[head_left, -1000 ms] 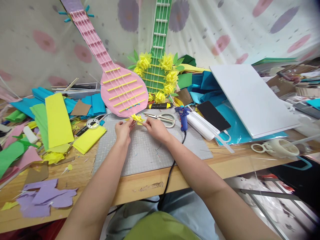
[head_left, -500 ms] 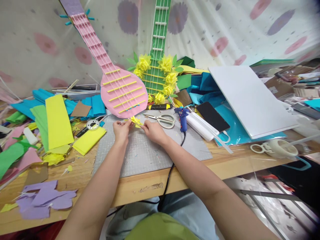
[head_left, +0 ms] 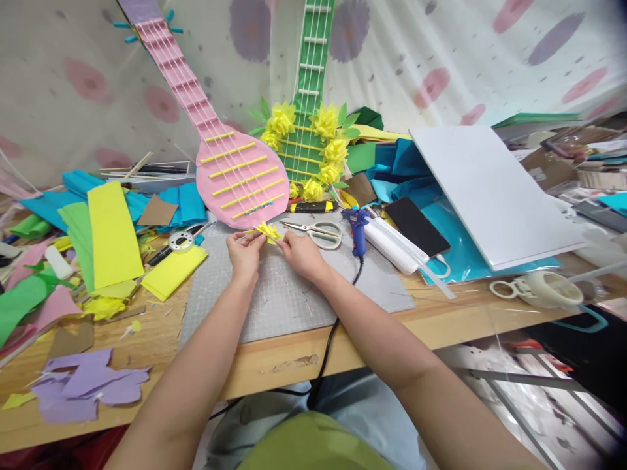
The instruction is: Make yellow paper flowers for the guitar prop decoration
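Observation:
Between my hands, above the grey cutting mat, is a small yellow paper flower. My left hand pinches its left side, and my right hand grips its right side with closed fingers. Just beyond the flower leans a pink paper lute with yellow strips and white strings. Behind it stands a green paper instrument trimmed with yellow flowers. Scissors lie right of my right hand, next to a blue glue gun with a black cord.
Yellow crepe paper, a folded yellow piece and purple scraps cover the left side. A black phone, a white board and a tape roll lie to the right. A utility knife lies behind the scissors.
Both hands have shifted slightly to the right with the yellow flower, and the left fingers have changed their hold a little. Objects on the table stay in place.

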Demonstrator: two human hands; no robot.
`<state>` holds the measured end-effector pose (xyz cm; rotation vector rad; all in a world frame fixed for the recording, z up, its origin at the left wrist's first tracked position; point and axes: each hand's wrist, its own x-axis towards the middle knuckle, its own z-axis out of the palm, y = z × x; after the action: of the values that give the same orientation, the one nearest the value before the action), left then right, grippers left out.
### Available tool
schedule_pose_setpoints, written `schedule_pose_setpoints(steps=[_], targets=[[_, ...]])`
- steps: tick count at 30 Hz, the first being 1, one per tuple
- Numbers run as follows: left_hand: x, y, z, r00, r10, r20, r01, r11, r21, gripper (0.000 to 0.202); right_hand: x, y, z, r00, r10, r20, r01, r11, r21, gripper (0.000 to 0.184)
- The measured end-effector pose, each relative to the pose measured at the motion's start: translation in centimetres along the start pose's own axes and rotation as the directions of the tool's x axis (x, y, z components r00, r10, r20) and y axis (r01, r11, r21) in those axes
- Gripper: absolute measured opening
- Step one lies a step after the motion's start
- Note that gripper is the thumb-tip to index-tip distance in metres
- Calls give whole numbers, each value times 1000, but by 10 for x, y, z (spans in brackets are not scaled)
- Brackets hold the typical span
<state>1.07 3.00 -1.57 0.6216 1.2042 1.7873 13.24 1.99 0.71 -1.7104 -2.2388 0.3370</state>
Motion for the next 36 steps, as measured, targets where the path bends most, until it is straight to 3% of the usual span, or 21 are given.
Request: schedule_pose_setpoints(steps=[12, 29, 36], targets=[[3, 2, -2, 1000, -28, -11, 27, 999, -37, 45, -1, -3, 1, 998, -52, 44, 54, 997, -46, 33], [-4, 12, 3, 993, -104, -60, 105, 994, 10, 33, 0, 1, -1, 997, -58, -43, 58, 998, 6, 30], [-3, 14, 3, 983, -169, -67, 164, 984, -63, 44, 1, 3, -2, 997, -75, -17, 76, 996, 45, 29]])
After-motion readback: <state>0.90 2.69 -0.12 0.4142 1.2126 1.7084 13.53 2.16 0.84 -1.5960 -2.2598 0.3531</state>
